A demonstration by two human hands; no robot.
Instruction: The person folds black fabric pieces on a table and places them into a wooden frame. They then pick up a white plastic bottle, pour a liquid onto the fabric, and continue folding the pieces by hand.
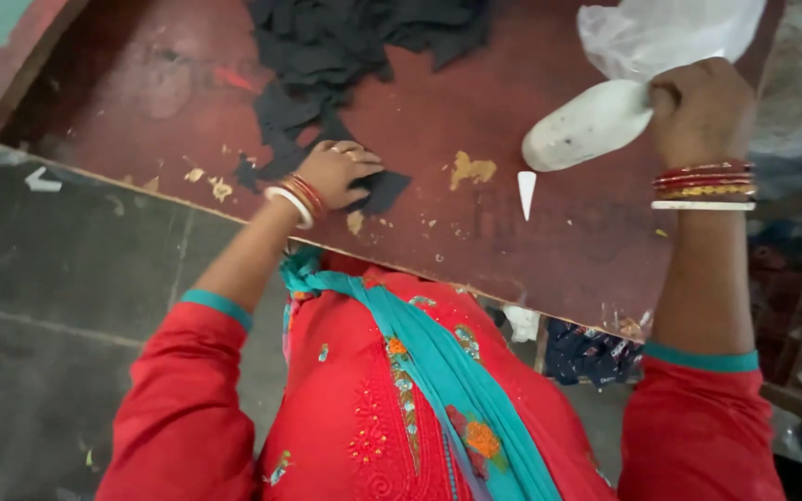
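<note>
My left hand point(341, 172) rests on a small black fabric piece point(384, 188) near the front edge of the red wooden table point(549, 250). A pile of black fabric scraps point(345, 46) lies just beyond it. My right hand point(701, 109) grips the twisted neck of a clear plastic bag point(661, 32) whose white filled end point(587, 125) points left and down over the table. A small white cone point(526, 192) sits on the table below that end.
Flaked paint patches point(472, 169) mark the table top. A grey floor point(67, 269) lies to the left. Cluttered items point(596, 353) and a rail sit under the table's front edge on the right.
</note>
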